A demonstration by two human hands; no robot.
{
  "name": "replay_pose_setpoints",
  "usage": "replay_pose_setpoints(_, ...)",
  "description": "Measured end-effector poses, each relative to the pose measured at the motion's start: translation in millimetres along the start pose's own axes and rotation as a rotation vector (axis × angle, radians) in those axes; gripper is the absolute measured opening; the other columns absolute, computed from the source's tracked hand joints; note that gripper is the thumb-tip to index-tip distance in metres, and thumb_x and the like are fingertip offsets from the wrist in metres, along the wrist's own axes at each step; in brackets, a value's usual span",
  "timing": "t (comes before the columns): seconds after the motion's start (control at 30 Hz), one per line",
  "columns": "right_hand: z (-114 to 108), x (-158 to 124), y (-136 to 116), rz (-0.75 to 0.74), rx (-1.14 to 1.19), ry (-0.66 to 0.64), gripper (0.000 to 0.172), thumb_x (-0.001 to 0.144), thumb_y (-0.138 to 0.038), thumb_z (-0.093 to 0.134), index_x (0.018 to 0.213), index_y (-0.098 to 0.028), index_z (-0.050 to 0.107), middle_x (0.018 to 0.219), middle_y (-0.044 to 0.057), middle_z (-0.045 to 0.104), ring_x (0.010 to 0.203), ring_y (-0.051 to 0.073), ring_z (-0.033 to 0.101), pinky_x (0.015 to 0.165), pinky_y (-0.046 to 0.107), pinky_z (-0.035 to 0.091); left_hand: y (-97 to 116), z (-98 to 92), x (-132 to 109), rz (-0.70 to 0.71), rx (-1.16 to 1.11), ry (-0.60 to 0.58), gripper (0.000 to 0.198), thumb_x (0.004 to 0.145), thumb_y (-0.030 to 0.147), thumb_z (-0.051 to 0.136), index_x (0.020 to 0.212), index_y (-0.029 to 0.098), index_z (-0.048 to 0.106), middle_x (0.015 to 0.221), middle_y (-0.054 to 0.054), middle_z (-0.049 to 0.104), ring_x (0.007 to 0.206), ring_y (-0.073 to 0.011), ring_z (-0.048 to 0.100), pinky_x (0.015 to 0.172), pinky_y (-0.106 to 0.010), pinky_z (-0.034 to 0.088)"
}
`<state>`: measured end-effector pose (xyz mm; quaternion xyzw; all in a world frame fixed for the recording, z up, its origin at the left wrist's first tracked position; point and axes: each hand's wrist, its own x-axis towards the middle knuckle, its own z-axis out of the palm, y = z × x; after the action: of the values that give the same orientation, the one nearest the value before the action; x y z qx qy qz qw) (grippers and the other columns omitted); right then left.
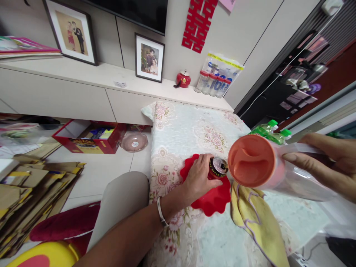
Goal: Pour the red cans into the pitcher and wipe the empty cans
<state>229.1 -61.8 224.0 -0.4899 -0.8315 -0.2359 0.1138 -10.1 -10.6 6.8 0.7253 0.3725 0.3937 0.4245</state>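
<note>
The small dark-rimmed metal can [218, 167] stands upright on a red scallop-edged plastic plate [211, 202], near the middle of the view. The left hand [198, 177] comes in from 7 o'clock, and its grip is closed around the can's side, fingers wrapped just below the rim. Whether the can's top is opened cannot be told.

At 3 o'clock of the can, just beside it, a clear plastic jar with an orange lid [300, 181] is held on its side, the lid facing the can and the camera. The right hand [325, 163] grips the jar by its clear wall, thumb on top and fingers along the far side.

The step in hand looks like steadying the can while the jar is brought up to it. Any next move calls for a firm hold on the can, since the lid sits close enough to knock it.

A crumpled yellow cloth [258, 218] lies at 5 o'clock of the plate, touching its edge. Both rest on the bench under a pale floral tablecloth [180, 129]. Two green-capped bottles [267, 129] stand at 1 o'clock, and flattened brown cardboard [33, 193] lies on the floor at 9 o'clock
</note>
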Motion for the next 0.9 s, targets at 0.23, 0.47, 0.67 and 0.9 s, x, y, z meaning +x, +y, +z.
replay_pose_setpoints(0.23, -2.2, 3.9, -3.2, -0.012, 0.015, -0.009, 0.050, 0.097, -0.068, 0.058, 0.085, -0.021, 0.071, 0.046, -0.007, 0.048, 0.034, 0.008, 0.041, 0.037, 0.021, 0.033, 1.1, -1.2, -0.4, 0.005, -0.001, 0.004, 0.064, 0.071, 0.020, 0.085, 0.124, 0.025, 0.050, 0.128, -0.009, 0.062, 0.127, -0.0342, 0.061, 0.113, -0.054, 0.050)
replay_pose_setpoints(0.47, -1.3, 3.4, -2.6, -0.019, 0.017, -0.005, 0.050, 0.097, -0.068, 0.058, 0.085, -0.022, 0.070, 0.046, -0.008, 0.046, 0.033, 0.008, 0.041, 0.037, 0.021, 0.032, 0.8, -0.3, 0.6, 0.001, 0.007, 0.002, 0.065, 0.071, 0.020, 0.086, 0.124, 0.026, 0.049, 0.130, -0.009, 0.061, 0.128, -0.0337, 0.060, 0.113, -0.054, 0.049)
replay_pose_setpoints(0.67, -1.3, 3.1, -1.9, -0.040, -0.005, 0.000, 0.051, 0.097, -0.070, 0.056, 0.087, -0.021, 0.070, 0.047, -0.007, 0.050, 0.034, 0.008, 0.043, 0.038, 0.021, 0.033, 1.8, -1.3, 0.2, 0.001, 0.008, -0.005, 0.064, 0.071, 0.020, 0.085, 0.124, 0.024, 0.049, 0.129, -0.011, 0.061, 0.127, -0.0342, 0.060, 0.113, -0.054, 0.049)
replay_pose_setpoints(0.9, -1.3, 1.8, -0.6, -0.015, 0.021, -0.016, 0.049, 0.096, -0.069, 0.058, 0.087, -0.022, 0.072, 0.048, -0.007, 0.051, 0.034, 0.008, 0.042, 0.037, 0.022, 0.033, 0.1, 0.3, 0.7, 0.006, 0.000, 0.006, 0.064, 0.070, 0.021, 0.086, 0.123, 0.026, 0.050, 0.128, -0.009, 0.062, 0.127, -0.0352, 0.061, 0.112, -0.056, 0.050)
